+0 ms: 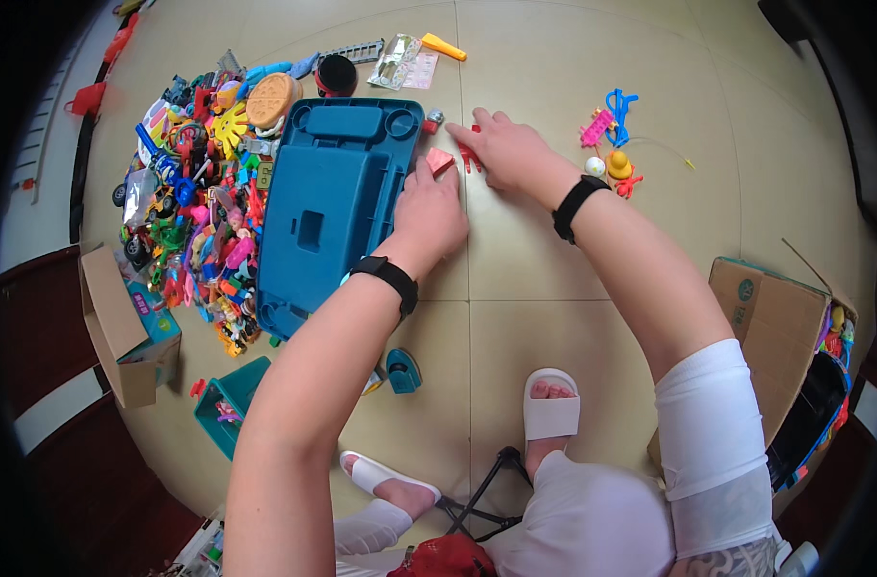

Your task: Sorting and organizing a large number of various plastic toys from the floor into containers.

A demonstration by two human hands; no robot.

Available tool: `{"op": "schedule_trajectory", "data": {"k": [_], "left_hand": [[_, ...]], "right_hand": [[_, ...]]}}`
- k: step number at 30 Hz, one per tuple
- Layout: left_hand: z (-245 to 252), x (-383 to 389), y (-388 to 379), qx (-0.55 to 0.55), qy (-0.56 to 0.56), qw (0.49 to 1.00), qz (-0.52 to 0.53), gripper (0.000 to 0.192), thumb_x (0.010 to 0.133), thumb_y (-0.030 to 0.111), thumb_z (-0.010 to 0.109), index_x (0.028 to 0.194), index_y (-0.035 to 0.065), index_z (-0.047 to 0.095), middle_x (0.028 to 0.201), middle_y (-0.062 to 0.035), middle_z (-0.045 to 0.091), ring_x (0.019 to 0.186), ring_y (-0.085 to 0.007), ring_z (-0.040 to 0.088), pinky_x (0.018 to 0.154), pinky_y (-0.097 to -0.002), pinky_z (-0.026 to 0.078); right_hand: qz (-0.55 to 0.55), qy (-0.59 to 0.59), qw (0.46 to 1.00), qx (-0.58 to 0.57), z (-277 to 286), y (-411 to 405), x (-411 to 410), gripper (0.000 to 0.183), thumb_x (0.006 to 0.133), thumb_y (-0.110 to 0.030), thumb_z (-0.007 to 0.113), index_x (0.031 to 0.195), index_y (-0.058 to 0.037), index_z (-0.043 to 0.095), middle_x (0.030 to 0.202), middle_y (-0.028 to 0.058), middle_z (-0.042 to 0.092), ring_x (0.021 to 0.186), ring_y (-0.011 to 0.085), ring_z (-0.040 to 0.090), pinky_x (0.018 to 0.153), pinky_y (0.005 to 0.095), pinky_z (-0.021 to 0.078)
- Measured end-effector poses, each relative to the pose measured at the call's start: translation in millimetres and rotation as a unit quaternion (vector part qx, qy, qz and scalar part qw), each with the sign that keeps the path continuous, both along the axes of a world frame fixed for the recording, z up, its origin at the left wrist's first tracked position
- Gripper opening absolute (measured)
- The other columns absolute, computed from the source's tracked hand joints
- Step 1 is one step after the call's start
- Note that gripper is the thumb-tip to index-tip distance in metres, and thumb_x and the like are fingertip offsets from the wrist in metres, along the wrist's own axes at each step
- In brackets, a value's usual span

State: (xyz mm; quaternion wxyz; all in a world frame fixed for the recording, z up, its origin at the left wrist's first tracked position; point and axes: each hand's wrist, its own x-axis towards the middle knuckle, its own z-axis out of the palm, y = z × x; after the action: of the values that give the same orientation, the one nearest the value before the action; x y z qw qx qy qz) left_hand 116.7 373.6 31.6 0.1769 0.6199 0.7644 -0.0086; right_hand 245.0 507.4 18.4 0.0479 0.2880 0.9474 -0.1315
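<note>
On the tiled floor, my left hand (430, 209) has its fingertips around a pinkish-red block (441, 161) at the right edge of a teal plastic lid or tray (280, 209). Just to the right, my right hand (514, 150) holds a red plastic toy piece (469, 155) with prongs, close to the floor. Its fingers partly hide the piece. A small red item (430, 127) with a silvery piece (435, 115) lies between the block and the lid's upper corner.
Left of the lid spreads a large heap of mixed toys (193, 216). A small toy group includes blue toy glasses (619, 119) and a yellow hat-shaped toy (618, 164). Cardboard boxes (770, 324) (114, 317), a teal bin (226, 404) and a teal toy piece (403, 371) stand nearer me.
</note>
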Motion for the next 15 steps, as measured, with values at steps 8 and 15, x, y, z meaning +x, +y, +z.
{"op": "schedule_trajectory", "data": {"k": [8, 15], "left_hand": [[-9, 7, 3, -0.104, 0.020, 0.994, -0.012, 0.039, 0.090, 0.023, 0.066, 0.121, -0.0011, 0.069, 0.125, -0.0249, 0.062, 0.119, -0.0394, 0.062, 0.101, -0.0480, 0.051], [2, 17, -10, -0.061, -0.009, 0.997, -0.043, 0.038, 0.088, 0.022, 0.069, 0.116, -0.0030, 0.069, 0.126, -0.0246, 0.062, 0.118, -0.0391, 0.062, 0.104, -0.0483, 0.050]], "right_hand": [[-0.013, 0.024, 0.999, -0.024, -24, -10, 4, 0.032, 0.094, -0.006, 0.062, 0.126, -0.0093, 0.062, 0.119, 0.0190, 0.058, 0.097, 0.0357, 0.071, 0.079, 0.0457, 0.0624], [-0.099, 0.036, 0.984, -0.140, -26, -13, 43, 0.032, 0.087, -0.012, 0.069, 0.117, -0.0089, 0.059, 0.118, 0.0208, 0.057, 0.095, 0.0410, 0.068, 0.085, 0.0484, 0.0576]]}}
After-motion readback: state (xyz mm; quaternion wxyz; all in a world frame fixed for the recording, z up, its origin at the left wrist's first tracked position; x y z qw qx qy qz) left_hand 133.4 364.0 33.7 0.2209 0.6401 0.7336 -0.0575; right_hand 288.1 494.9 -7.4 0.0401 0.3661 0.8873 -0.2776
